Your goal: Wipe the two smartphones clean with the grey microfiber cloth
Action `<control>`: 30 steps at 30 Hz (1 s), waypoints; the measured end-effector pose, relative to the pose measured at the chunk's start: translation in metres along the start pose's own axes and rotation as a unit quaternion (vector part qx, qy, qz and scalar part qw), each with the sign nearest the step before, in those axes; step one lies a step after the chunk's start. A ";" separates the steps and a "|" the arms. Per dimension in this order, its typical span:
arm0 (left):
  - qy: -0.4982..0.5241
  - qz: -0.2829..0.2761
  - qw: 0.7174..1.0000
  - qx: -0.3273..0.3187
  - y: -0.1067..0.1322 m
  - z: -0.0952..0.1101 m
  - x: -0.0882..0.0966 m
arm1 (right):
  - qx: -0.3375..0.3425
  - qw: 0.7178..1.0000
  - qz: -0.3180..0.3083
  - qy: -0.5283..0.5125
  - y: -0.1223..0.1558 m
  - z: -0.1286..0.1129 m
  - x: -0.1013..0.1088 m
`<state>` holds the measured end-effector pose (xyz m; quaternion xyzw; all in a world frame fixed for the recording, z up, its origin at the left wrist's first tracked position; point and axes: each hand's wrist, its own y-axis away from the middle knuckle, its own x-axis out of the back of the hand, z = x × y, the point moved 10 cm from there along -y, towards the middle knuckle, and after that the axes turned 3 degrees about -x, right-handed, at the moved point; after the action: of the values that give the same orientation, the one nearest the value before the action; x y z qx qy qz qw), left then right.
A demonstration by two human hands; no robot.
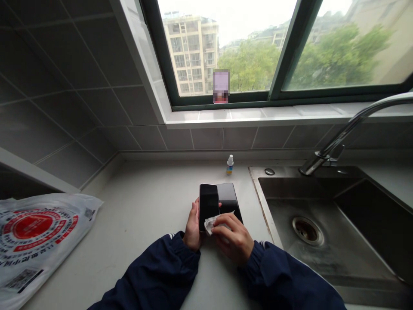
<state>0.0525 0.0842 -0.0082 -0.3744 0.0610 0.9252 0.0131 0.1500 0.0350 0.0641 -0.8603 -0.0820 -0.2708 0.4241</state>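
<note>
My left hand (192, 228) grips a black smartphone (209, 201) by its sides, screen facing up, with fingertips showing at its right edge. A crumpled white tissue (209, 224) is pinched in my right hand (235, 237), over the lower part of that phone's screen. Just to the right lies a second dark phone (228, 196), its glossy face reflecting light; my right hand covers its lower end. Behind the phones a small spray bottle (229, 165) with a white cap and a blue and yellow label stands upright on the counter.
A steel sink (263, 198) with a chrome faucet (335, 137) is set into the white counter (145, 206) on the right. A white plastic bag (80, 206) with red print lies at the left. Beyond the tiled wall runs a window sill (241, 115).
</note>
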 end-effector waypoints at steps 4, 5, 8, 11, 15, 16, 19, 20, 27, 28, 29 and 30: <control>-0.007 -0.013 1.000 0.002 0.002 -0.001 -0.004 | -0.004 1.000 0.009 0.010 -0.001 -0.002 0.002; -0.008 -0.017 1.000 -0.003 0.003 -0.001 -0.005 | -0.003 1.000 0.009 0.012 -0.001 -0.002 0.003; -0.007 -0.017 1.000 -0.013 0.003 0.001 -0.006 | 0.000 1.000 0.008 0.016 -0.001 -0.004 0.003; -0.002 -0.011 1.000 -0.007 0.003 0.000 -0.005 | -0.001 1.000 0.005 0.017 -0.001 -0.003 0.002; 0.001 -0.001 1.000 -0.002 0.002 -0.001 -0.002 | -0.004 1.000 -0.001 0.017 -0.001 -0.002 0.001; -0.002 0.000 1.000 -0.002 0.002 -0.002 -0.002 | -0.004 1.000 -0.002 0.017 0.000 -0.002 0.001; -0.019 -0.010 1.000 -0.009 0.003 -0.002 -0.003 | -0.007 1.000 0.003 0.020 0.001 -0.003 0.000; -0.026 -0.014 0.999 -0.013 0.003 -0.001 -0.004 | -0.008 1.000 0.006 0.023 0.001 -0.003 0.001; -0.035 -0.041 0.998 -0.025 0.006 -0.002 -0.007 | -0.007 0.999 0.019 0.034 -0.001 -0.008 0.003; -0.034 -0.041 0.998 -0.024 0.006 -0.002 -0.007 | -0.004 0.999 0.018 0.034 -0.001 -0.008 0.003; -0.033 -0.040 0.998 -0.022 0.005 -0.002 -0.007 | 0.000 0.999 0.015 0.033 -0.001 -0.008 0.002; -0.033 -0.037 0.999 -0.021 0.005 -0.001 -0.006 | 0.003 0.999 0.012 0.031 -0.001 -0.008 0.002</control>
<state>0.0575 0.0794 -0.0042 -0.3461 0.0273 0.9369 0.0417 0.1476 0.0294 0.0700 -0.8512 -0.0592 -0.2913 0.4327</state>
